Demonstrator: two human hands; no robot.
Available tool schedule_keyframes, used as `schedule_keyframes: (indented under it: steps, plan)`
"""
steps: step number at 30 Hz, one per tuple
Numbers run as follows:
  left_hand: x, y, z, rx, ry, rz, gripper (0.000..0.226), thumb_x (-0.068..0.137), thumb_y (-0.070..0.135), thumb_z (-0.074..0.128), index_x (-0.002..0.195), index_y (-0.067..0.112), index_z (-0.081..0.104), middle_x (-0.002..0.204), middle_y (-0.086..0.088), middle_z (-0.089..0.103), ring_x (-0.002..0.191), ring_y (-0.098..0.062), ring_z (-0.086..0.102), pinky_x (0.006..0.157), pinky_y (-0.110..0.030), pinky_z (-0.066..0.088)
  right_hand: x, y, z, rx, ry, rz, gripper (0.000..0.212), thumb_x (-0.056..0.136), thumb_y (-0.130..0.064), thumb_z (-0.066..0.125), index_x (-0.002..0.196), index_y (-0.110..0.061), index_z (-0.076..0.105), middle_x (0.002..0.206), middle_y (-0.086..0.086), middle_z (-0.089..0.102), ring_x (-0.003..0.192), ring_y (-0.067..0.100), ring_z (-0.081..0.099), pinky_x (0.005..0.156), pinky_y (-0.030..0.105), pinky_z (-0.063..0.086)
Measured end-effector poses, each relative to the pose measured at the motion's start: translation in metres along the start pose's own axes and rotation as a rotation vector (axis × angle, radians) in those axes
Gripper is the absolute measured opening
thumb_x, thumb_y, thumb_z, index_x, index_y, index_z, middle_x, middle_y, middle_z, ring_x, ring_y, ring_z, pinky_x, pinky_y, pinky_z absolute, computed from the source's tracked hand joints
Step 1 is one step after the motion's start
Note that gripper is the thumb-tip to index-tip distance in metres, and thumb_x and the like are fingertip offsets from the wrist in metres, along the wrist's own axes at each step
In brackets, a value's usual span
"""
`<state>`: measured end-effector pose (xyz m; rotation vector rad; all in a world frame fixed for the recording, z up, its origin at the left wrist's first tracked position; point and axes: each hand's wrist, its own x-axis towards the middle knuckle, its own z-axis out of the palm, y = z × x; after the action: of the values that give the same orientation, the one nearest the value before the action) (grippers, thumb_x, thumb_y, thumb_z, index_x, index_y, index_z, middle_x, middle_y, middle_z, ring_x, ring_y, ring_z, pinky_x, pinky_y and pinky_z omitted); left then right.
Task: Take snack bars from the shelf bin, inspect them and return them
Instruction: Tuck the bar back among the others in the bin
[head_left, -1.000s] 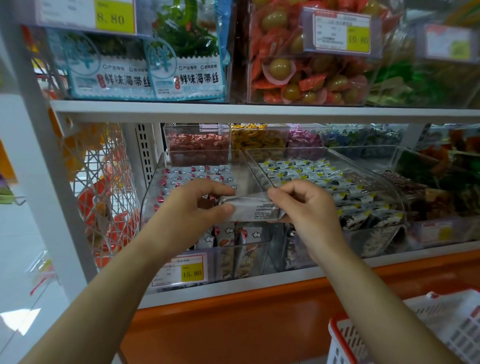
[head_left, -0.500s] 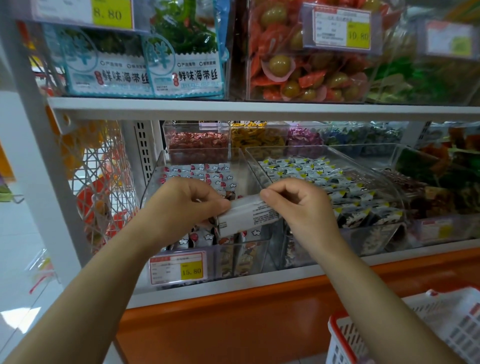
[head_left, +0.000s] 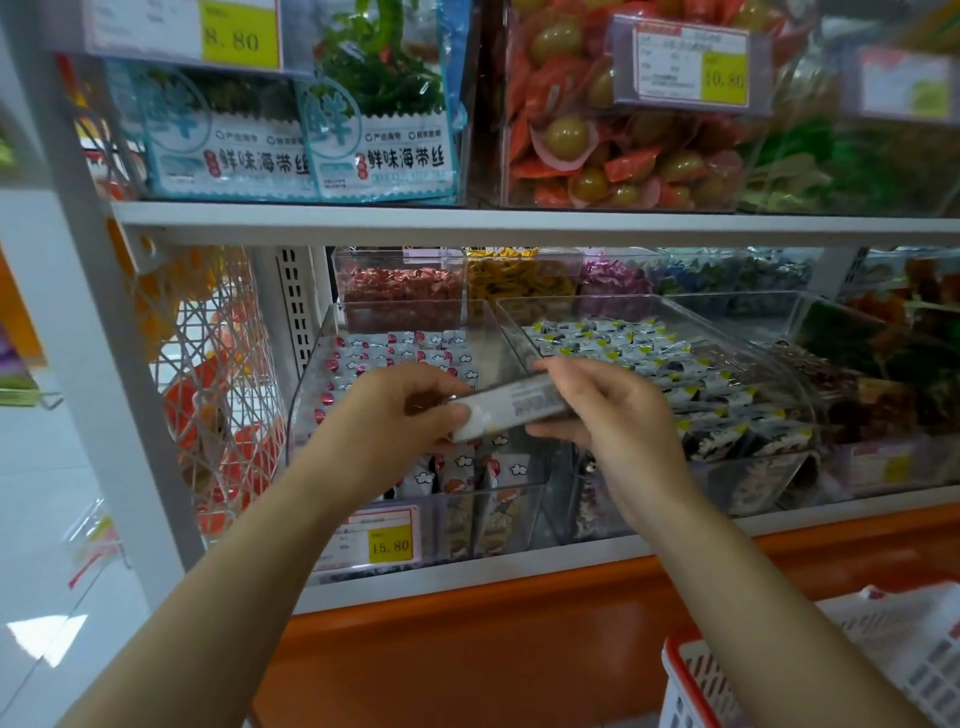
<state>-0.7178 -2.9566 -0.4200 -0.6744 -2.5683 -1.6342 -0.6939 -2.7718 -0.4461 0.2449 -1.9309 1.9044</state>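
A white snack bar (head_left: 511, 408) with grey print is held level between both hands, just above the front of a clear shelf bin (head_left: 311, 374). My left hand (head_left: 400, 415) pinches its left end. The right end is gripped by my right hand (head_left: 608, 410), thumb on top and fingers beneath. The bin below holds several more bars with red and white cloud wrappers (head_left: 395, 353).
A second clear bin (head_left: 779, 358) of black, white and yellow packets sits to the right. The shelf above (head_left: 519, 221) carries seaweed packs and orange snack bags. A yellow 15.80 price tag (head_left: 389, 545) fronts the bin. A red and white basket (head_left: 831, 670) is at lower right.
The bar has been turned from showing its broad face to lying nearly edge-on and tilted up at the right. Both hands stayed in place over the bin.
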Motion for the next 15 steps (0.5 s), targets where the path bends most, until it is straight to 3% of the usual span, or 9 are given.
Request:
schedule_keyframes:
  steps: [2,4,7,11,15]
  plan:
    - [0.002,-0.001,0.004,-0.088,0.079,-0.003,0.018,0.089,0.007,0.058,0.090,0.022,0.069,0.077,0.011,0.069,0.065,0.001,0.066,0.055,-0.008,0.049,0.002,0.001,-0.002,-0.011,-0.122,0.002,0.041,0.076,-0.030,0.068,0.116,-0.029,0.058,0.103,-0.002,0.069,0.094,0.012,0.068,0.076,0.026,0.057]
    - [0.004,0.000,0.008,-0.145,0.112,0.007,0.021,0.090,0.006,0.056,0.089,0.022,0.068,0.077,0.010,0.069,0.063,0.002,0.065,0.055,-0.007,0.049,0.004,0.000,-0.002,-0.122,-0.155,-0.054,0.053,0.082,-0.015,0.067,0.127,-0.033,0.047,0.106,-0.008,0.066,0.094,0.010,0.068,0.076,0.024,0.056]
    - [0.010,-0.003,0.015,-0.190,0.130,0.001,0.020,0.094,0.014,0.052,0.108,0.016,0.066,0.089,0.007,0.070,0.076,-0.005,0.067,0.066,-0.018,0.054,0.009,-0.003,-0.006,-0.218,0.037,-0.122,0.037,0.085,-0.010,0.064,0.121,-0.014,0.058,0.100,-0.005,0.067,0.083,0.008,0.069,0.061,0.019,0.056]
    - [0.033,-0.014,0.017,0.245,0.238,0.096,0.030,0.096,0.021,0.049,0.123,0.015,0.060,0.114,0.004,0.062,0.098,-0.007,0.055,0.078,-0.010,0.041,0.019,-0.001,-0.015,-0.190,0.277,-0.097,0.025,0.085,-0.013,0.066,0.106,-0.001,0.059,0.090,0.006,0.066,0.074,0.011,0.069,0.065,0.025,0.058]
    - [0.070,-0.020,0.027,0.665,0.042,0.097,0.029,0.096,0.023,0.049,0.119,0.014,0.063,0.127,-0.011,0.057,0.120,-0.029,0.048,0.106,-0.035,0.033,0.024,0.003,-0.018,-0.203,0.328,-0.072,0.033,0.085,-0.016,0.066,0.113,-0.003,0.055,0.098,0.010,0.064,0.069,0.012,0.069,0.063,0.021,0.056]
